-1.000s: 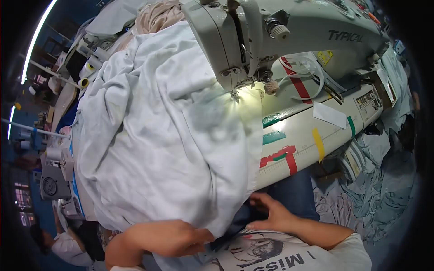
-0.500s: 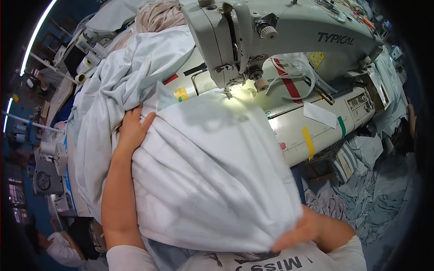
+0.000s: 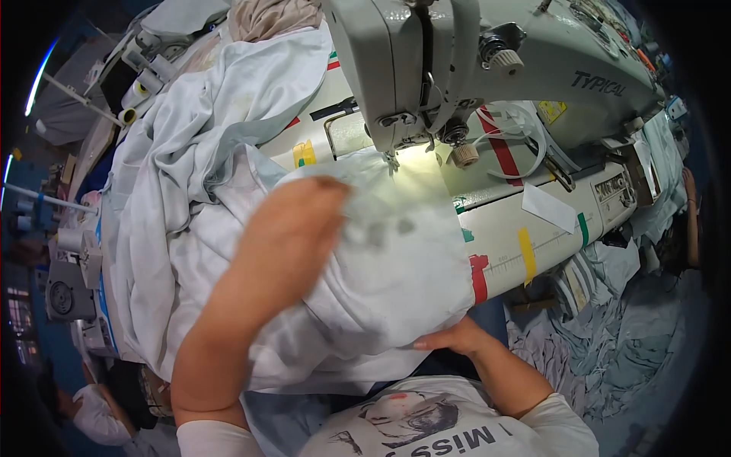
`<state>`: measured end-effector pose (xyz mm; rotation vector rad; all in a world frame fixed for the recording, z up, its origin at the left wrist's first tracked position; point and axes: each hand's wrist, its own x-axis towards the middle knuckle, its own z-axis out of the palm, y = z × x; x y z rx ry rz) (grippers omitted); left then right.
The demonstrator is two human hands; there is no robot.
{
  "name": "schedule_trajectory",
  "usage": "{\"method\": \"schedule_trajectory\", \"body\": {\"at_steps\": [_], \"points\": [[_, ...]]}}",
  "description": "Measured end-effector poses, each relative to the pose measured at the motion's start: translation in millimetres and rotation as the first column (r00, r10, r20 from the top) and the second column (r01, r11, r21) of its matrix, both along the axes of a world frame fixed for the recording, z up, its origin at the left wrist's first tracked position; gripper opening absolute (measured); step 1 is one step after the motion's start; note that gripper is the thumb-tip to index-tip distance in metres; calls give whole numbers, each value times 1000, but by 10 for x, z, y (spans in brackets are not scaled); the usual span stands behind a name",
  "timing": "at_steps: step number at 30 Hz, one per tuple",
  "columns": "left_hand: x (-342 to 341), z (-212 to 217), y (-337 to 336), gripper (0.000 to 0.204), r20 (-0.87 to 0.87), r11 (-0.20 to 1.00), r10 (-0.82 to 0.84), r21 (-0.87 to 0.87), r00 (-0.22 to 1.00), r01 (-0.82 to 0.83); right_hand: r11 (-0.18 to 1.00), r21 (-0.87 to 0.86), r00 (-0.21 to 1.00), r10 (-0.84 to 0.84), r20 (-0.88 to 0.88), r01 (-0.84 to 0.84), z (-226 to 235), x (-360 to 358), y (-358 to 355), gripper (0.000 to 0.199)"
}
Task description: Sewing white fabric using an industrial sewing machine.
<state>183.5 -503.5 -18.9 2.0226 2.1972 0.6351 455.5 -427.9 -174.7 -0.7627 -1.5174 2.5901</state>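
A broad piece of white fabric lies over the sewing machine bed, its far edge under the lit presser foot and needle area. My left hand is over the fabric, just short of the presser foot. Motion smears it, and its fingers are curled out of sight. At the near right edge of the cloth, my right hand grips the border, some of its fingers hidden by the fabric. The grey-white sewing machine head stands over the far side.
Bunched pale fabric fills the left side, with beige cloth beyond it. A white paper piece and coloured tape strips lie on the bed at right. Heaped grey-blue cloth sits below right. Thread cones stand far left.
My left hand has moved right and inward across the fabric toward the presser foot. My right hand has shifted up and left along the edge, and the cloth has bunched closer in.
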Motion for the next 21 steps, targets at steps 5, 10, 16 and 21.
{"method": "schedule_trajectory", "body": {"at_steps": [5,10,16,21], "points": [[90,-579,197,45,-50,997,-78,0,996,78,974,-122,981,194,3,-192,469,240,-201,48],[77,-663,249,58,-60,996,-80,-40,995,78,954,-225,977,211,23,-200,488,517,-292,36],[12,-647,219,60,-60,995,-76,-72,995,72,952,-165,965,262,9,-257,467,479,-345,29],[-4,-618,259,56,-139,995,-88,-49,986,82,904,140,899,364,245,-404,509,495,-181,31]]}}
